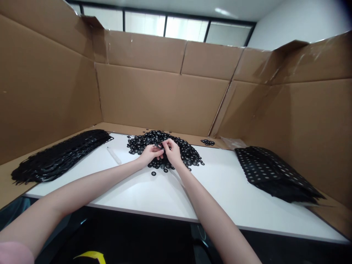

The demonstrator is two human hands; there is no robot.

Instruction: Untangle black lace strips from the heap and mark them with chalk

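Both hands are brought together over the near middle of the pile of black rings (189, 149), with their fingertips almost meeting. A small black piece (161, 144) appears to be pinched in the grip of the right hand (172, 150); its outline is lost against the dark rings, so no long axis can be made out. The fingers of the left hand (149, 154) are curled in close beside it, a little nearer the body, but whether anything is grasped by them cannot be told. The piece is thus set between the two hands, at the right fingertips, with the right hand the nearer by a slight margin. The pile is spread on the white tabletop (220, 190) beneath and around the fingers, and beyond them. One loose ring (153, 173) is seen lying flat on the near side, apart from the pile. A pen-like white stick (114, 156) and a long heap of black strips (63, 156) are placed to the left, while perforated black sheets (271, 170) are laid well off to the right.
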